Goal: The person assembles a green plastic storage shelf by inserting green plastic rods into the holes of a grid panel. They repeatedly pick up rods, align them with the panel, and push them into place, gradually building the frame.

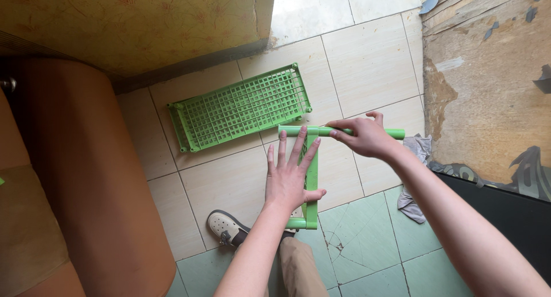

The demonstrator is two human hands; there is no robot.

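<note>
Above the tiled floor, the green plastic frame is pressed flat by the open left hand; its green tube is gripped by the right hand, best kept square to the frame.

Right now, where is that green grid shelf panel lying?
In the head view, the green shelf panel lies flat on the tiled floor, upper centre, just beyond the left hand and beside the wall base.
</note>
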